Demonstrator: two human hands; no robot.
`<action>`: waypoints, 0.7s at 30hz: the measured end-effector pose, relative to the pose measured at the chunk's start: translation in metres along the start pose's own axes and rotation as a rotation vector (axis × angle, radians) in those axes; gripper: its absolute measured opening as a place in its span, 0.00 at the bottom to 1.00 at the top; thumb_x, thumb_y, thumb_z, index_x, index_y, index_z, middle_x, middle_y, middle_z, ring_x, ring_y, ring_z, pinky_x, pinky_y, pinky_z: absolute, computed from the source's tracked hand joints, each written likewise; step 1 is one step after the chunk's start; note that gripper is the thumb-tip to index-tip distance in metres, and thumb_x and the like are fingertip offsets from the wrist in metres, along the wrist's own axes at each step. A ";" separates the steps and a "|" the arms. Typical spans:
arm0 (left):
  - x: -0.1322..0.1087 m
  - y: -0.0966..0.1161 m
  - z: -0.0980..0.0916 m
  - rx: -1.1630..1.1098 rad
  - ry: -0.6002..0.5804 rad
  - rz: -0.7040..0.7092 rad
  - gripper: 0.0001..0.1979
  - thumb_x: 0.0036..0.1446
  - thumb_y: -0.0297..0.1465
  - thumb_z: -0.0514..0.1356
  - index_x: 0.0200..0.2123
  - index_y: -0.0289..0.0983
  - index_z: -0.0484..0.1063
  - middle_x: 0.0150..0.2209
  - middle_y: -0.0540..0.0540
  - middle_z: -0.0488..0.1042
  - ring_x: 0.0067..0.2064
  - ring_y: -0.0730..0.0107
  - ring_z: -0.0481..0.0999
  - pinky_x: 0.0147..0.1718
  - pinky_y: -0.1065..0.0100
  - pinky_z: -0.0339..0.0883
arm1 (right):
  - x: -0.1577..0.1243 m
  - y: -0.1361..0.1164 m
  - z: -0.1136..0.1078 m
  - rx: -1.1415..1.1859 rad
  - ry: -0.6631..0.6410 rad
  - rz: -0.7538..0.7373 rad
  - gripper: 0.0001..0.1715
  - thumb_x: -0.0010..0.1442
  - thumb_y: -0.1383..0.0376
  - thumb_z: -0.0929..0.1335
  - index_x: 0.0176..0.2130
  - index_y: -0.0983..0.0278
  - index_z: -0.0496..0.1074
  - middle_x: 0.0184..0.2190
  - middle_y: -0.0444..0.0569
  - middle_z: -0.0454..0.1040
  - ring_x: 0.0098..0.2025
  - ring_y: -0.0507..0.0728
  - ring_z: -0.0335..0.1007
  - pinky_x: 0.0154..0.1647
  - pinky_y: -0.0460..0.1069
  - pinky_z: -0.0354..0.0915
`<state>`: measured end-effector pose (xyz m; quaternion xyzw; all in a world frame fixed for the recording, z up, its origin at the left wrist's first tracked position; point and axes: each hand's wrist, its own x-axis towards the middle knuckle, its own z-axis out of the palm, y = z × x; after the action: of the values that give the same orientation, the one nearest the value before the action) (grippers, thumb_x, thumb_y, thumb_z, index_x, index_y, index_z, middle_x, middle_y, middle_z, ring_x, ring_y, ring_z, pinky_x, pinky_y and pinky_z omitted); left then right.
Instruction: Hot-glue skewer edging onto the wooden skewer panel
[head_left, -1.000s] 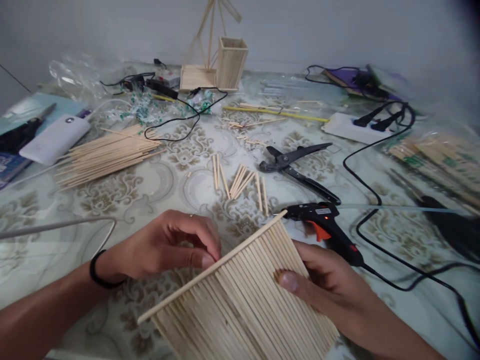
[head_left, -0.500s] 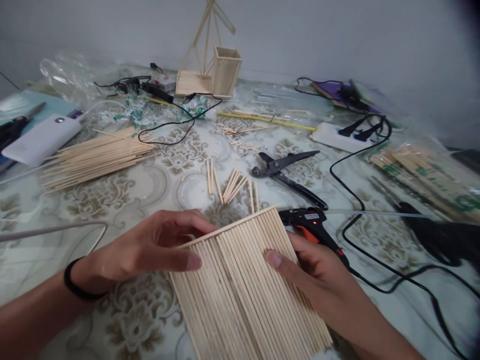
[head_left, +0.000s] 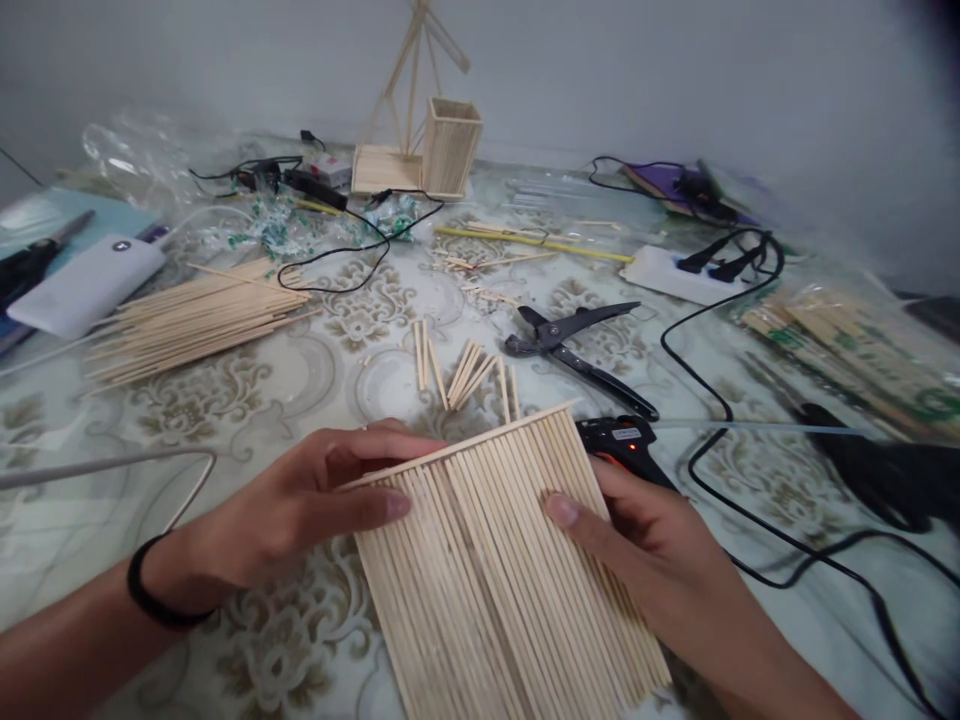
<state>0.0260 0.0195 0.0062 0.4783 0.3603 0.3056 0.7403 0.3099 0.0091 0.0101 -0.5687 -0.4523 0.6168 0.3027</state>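
Observation:
Both hands hold a flat panel of thin wooden sticks (head_left: 480, 560) set side by side, tilted toward me near the table's front. A single stick (head_left: 457, 445) runs across its top edge. My left hand (head_left: 300, 500) pinches the upper left corner, thumb on the front face and fingers behind. My right hand (head_left: 645, 540) grips the right side, its thumb on the front and the other fingers hidden behind. Just beyond the right hand lies a black glue gun (head_left: 626, 440) with a small red light, partly covered by the panel and hand.
Several short cut sticks (head_left: 465, 372) and black cutters (head_left: 574, 340) lie beyond the panel. Long sticks (head_left: 202, 315) are piled at left beside a white power bank (head_left: 90, 285). A power strip (head_left: 675, 272) with black cords sits at right. A stick-built structure (head_left: 450, 150) stands at the back.
The panel has shifted slightly right, and both hands have moved with it. It now covers more of the glue gun. My left fingers have closed nearer to the top edge.

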 end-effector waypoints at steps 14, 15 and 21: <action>0.001 -0.009 0.002 0.008 0.184 0.119 0.17 0.65 0.32 0.69 0.56 0.50 0.81 0.56 0.50 0.83 0.57 0.64 0.80 0.52 0.75 0.74 | 0.002 0.003 -0.001 -0.046 0.054 -0.040 0.24 0.60 0.45 0.76 0.47 0.58 0.85 0.37 0.48 0.86 0.39 0.59 0.83 0.36 0.49 0.78; 0.001 -0.009 0.001 0.011 0.183 0.127 0.16 0.65 0.32 0.69 0.55 0.49 0.82 0.56 0.50 0.83 0.56 0.65 0.80 0.51 0.76 0.73 | 0.002 0.003 0.000 -0.030 0.035 -0.032 0.24 0.61 0.45 0.76 0.48 0.57 0.85 0.38 0.48 0.86 0.39 0.59 0.83 0.36 0.49 0.78; -0.001 -0.005 0.004 -0.044 0.190 0.127 0.22 0.66 0.30 0.69 0.61 0.52 0.76 0.52 0.49 0.84 0.53 0.64 0.82 0.52 0.70 0.74 | -0.002 0.002 -0.005 -0.035 0.052 -0.036 0.23 0.60 0.45 0.77 0.44 0.59 0.85 0.35 0.48 0.86 0.36 0.62 0.84 0.33 0.50 0.78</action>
<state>0.0293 0.0149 0.0033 0.4527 0.3910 0.4037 0.6922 0.3152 0.0080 0.0096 -0.5814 -0.4653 0.5882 0.3154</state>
